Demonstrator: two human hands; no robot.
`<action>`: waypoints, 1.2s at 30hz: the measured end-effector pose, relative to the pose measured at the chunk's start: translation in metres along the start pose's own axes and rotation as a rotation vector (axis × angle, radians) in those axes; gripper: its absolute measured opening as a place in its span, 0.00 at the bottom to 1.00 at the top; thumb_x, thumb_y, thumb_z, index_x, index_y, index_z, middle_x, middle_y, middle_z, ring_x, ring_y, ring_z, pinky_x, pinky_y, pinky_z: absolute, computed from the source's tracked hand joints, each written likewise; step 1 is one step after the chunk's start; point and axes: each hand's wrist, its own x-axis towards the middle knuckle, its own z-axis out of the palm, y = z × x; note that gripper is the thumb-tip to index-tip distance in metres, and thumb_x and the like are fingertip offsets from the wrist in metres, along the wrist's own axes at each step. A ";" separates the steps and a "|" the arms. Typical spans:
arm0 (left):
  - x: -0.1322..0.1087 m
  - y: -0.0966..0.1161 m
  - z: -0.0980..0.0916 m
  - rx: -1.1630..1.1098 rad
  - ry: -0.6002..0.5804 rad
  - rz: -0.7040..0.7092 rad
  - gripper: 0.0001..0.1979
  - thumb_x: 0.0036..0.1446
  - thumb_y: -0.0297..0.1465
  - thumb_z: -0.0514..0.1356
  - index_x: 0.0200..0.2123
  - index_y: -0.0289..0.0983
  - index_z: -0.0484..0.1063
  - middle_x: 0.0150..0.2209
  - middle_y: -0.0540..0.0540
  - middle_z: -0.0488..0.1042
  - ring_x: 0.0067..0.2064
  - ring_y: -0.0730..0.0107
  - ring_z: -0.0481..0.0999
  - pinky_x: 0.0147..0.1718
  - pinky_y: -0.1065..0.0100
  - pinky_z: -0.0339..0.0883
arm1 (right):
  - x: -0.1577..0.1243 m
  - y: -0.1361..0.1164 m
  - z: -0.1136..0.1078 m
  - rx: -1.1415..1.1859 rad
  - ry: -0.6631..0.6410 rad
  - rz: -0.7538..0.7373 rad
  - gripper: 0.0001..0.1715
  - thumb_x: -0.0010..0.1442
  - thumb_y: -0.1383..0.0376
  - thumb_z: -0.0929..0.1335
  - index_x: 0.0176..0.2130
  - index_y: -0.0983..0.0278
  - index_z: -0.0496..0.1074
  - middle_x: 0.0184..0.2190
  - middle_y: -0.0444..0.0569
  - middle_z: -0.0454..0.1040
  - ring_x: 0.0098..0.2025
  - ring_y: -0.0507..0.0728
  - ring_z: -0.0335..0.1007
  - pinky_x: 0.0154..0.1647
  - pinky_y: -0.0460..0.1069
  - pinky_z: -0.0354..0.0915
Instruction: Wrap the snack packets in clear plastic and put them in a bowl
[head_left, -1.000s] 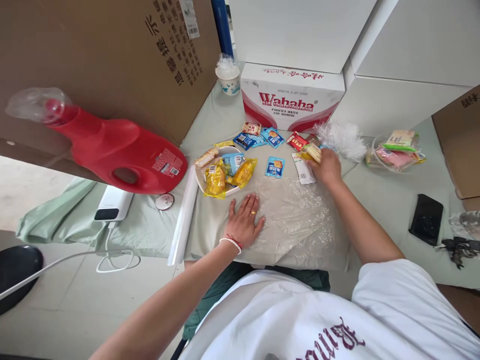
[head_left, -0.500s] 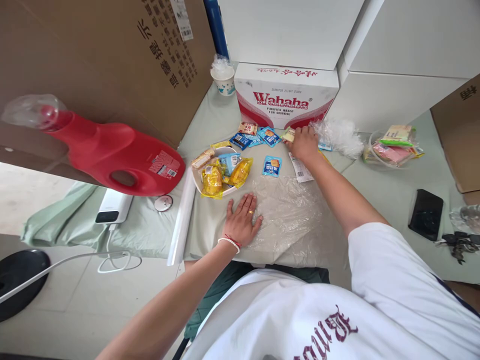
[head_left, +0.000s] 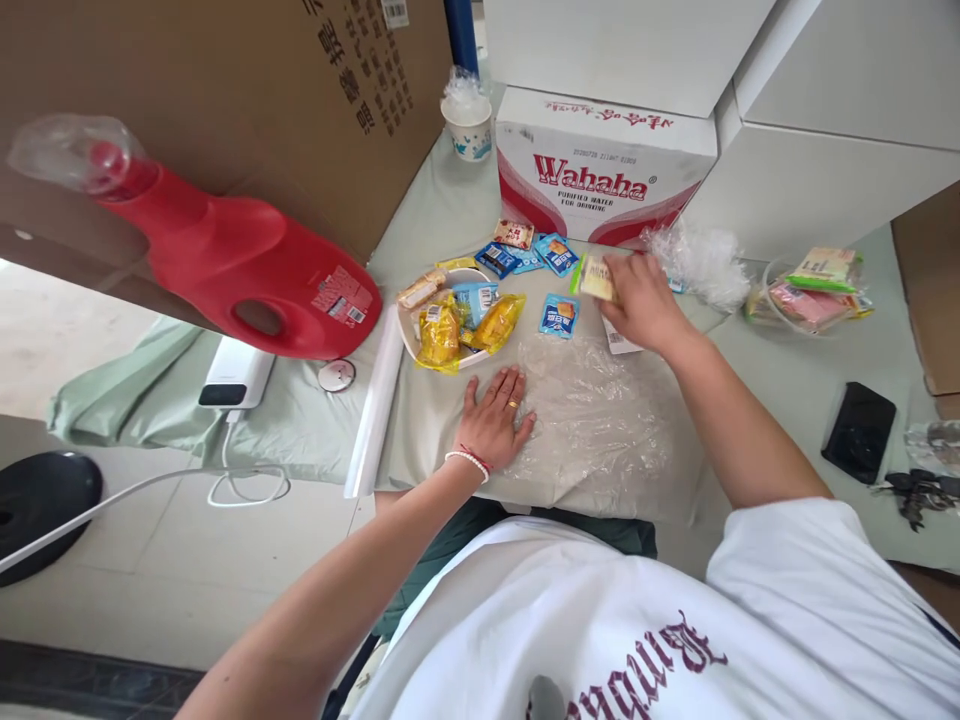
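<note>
Head view: a snack bowl lies just beyond the left hand, the nearer one, flat and holding nothing. Past a blue packet, the right hand grips a pale packet, its free end facing left, toward the bowl.
</note>
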 end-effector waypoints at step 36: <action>-0.014 0.002 0.002 0.025 0.170 0.006 0.31 0.72 0.40 0.48 0.74 0.37 0.56 0.76 0.37 0.53 0.78 0.51 0.49 0.75 0.40 0.34 | -0.147 -0.052 0.068 0.143 -0.148 -0.081 0.36 0.67 0.55 0.69 0.69 0.64 0.64 0.63 0.64 0.68 0.67 0.72 0.57 0.72 0.71 0.46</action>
